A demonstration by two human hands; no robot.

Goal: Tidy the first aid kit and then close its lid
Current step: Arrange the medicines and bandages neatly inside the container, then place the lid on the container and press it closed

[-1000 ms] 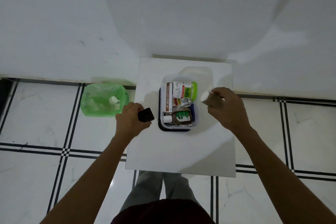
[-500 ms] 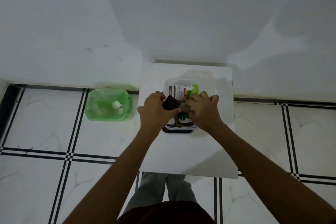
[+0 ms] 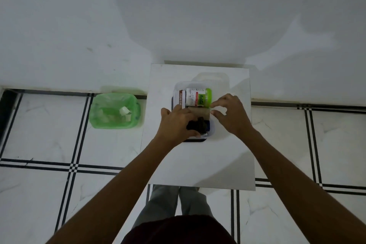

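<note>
The first aid kit is a clear plastic box (image 3: 176, 87) on a dark tray (image 3: 195, 140) on a small white table (image 3: 198, 162). Its clear lid (image 3: 216, 77) lies open behind it. Inside are a white bottle with a green cap (image 3: 199, 96), a Povidone Iodine carton (image 3: 179, 98) and a beige roll (image 3: 199, 112) lying crosswise. My left hand (image 3: 175, 124) holds a small dark item (image 3: 199, 124) low over the near half of the box. My right hand (image 3: 230, 114) has thumb and forefinger pinched at the right end of the beige roll.
A green bin (image 3: 113, 112) with paper scraps stands on the tiled floor left of the table. A white wall rises directly behind the table. My legs are under the table's near edge.
Both hands came in from the sides of the box to over it. The dark item moved from left of the box to inside it. A beige roll now lies across the contents.
</note>
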